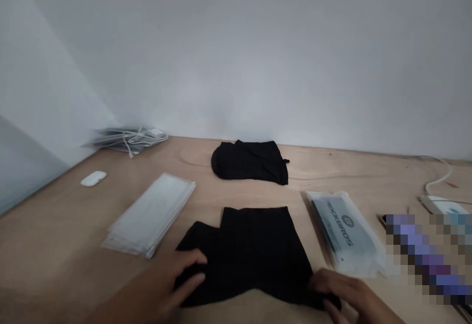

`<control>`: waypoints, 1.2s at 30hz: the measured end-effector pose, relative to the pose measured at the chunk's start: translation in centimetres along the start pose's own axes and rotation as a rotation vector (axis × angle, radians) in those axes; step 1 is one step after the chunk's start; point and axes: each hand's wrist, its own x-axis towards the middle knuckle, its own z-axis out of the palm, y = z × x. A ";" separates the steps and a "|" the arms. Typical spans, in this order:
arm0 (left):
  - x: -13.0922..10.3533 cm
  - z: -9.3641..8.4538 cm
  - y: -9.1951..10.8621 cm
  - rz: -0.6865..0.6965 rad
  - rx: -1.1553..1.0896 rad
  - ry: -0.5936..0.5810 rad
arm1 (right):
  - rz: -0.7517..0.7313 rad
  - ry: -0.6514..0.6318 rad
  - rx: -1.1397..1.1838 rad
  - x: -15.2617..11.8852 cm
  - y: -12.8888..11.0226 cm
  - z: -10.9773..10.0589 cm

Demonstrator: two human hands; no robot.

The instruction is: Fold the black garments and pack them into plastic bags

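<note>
A black cloth garment (254,252) lies spread on the wooden table in front of me; its exact kind is unclear. My left hand (180,279) closes thumb and fingers on its left edge. At the lower right corner, my right hand (342,292) grips the fabric between the fingers, and a bit of black cloth bulges out there. The bottom edge bows upward in the middle between both hands. Farther back, near the wall, rests a second black cloth piece (250,162), rounded at its left end with a small loop at its right.
Left of the garment is a stack of clear plastic pouches (151,216). A ROCKBROS package (344,233) lies to the right, near a pixelated object (427,260). A white case (93,178), a pile with white cables (129,139) and a white power strip (444,205) sit farther out.
</note>
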 end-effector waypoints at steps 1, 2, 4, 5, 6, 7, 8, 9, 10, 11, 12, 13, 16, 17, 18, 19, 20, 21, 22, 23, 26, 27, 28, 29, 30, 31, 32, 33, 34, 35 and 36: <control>0.9 -0.5 0.0 -0.026 -0.016 0.026 | 0.074 0.035 0.008 0.8 -0.3 -0.6; 2.0 -0.9 0.1 -0.043 -0.024 0.049 | 0.144 0.078 -0.006 1.9 -0.3 -1.1; 4.5 -1.7 0.0 -0.048 -0.006 0.068 | 0.244 0.190 -0.060 4.5 0.3 -1.5; 5.8 -2.0 -0.1 -0.049 0.025 0.082 | 0.281 0.238 -0.113 6.0 0.9 -1.4; 7.0 -2.1 -0.3 -0.051 0.064 0.095 | 0.314 0.279 -0.189 7.3 1.7 -1.1; 8.0 -2.1 -0.7 -0.054 0.104 0.110 | 0.342 0.308 -0.277 8.5 2.5 -0.6; 8.8 -1.9 -1.1 -0.056 0.140 0.122 | 0.367 0.329 -0.356 9.5 3.2 0.0; 9.4 -1.6 -1.5 -0.058 0.169 0.129 | 0.386 0.344 -0.420 10.3 3.9 0.7; 9.8 -1.2 -1.9 -0.062 0.194 0.139 | 0.400 0.356 -0.464 10.9 4.5 1.4; 9.9 -0.7 -2.1 -0.071 0.218 0.155 | 0.411 0.366 -0.488 11.1 5.0 2.1; 10.0 -0.1 -2.2 -0.080 0.245 0.178 | 0.421 0.373 -0.499 11.2 5.4 2.7; 9.9 0.6 -2.2 -0.078 0.274 0.207 | 0.419 0.380 -0.518 11.2 5.7 3.3; 9.2 3.0 -1.6 0.059 0.350 0.276 | 0.362 0.402 -0.596 10.6 6.5 4.5; 9.0 3.8 -1.4 0.127 0.369 0.272 | 0.340 0.408 -0.620 10.4 6.7 4.7; 8.7 4.6 -1.3 0.179 0.390 0.258 | 0.326 0.413 -0.638 10.2 7.0 4.8; 8.4 5.3 -1.2 0.204 0.412 0.238 | 0.321 0.418 -0.648 10.1 7.2 4.9; 8.2 5.9 -1.3 0.199 0.434 0.214 | 0.326 0.422 -0.649 10.0 7.5 5.0; 8.0 6.3 -1.4 0.178 0.460 0.195 | 0.328 0.428 -0.651 10.0 7.6 5.1; 7.9 6.6 -1.7 0.152 0.485 0.187 | 0.328 0.435 -0.652 10.0 7.8 5.1; 7.8 6.8 -1.9 0.134 0.507 0.184 | 0.327 0.441 -0.652 10.0 7.9 5.1; 7.7 7.0 -2.4 0.136 0.535 0.198 | 0.317 0.458 -0.646 10.0 8.1 5.2; 7.8 7.0 -2.5 0.144 0.533 0.212 | 0.314 0.462 -0.642 10.0 8.1 5.2; 7.8 6.9 -2.6 0.148 0.522 0.232 | 0.313 0.464 -0.639 10.0 8.0 5.2; 7.8 6.9 -2.6 0.137 0.507 0.265 | 0.311 0.467 -0.634 10.0 8.0 5.2; 7.8 6.8 -2.6 0.107 0.492 0.309 | 0.309 0.473 -0.624 9.9 7.8 5.1; 7.7 6.6 -2.6 0.059 0.482 0.356 | 0.306 0.485 -0.610 9.9 7.6 5.0; 7.5 6.3 -2.5 -0.009 0.486 0.399 | 0.301 0.507 -0.595 9.9 7.3 4.9; 7.3 5.9 -2.5 -0.090 0.502 0.429 | 0.291 0.541 -0.581 9.9 7.0 4.8; 7.0 5.5 -2.5 -0.175 0.529 0.435 | 0.268 0.582 -0.568 9.9 6.4 4.7; 6.6 5.0 -2.4 -0.254 0.555 0.414 | 0.228 0.620 -0.553 10.0 5.8 4.7; 6.2 4.4 -2.4 -0.320 0.570 0.370 | 0.168 0.642 -0.532 10.1 5.1 4.9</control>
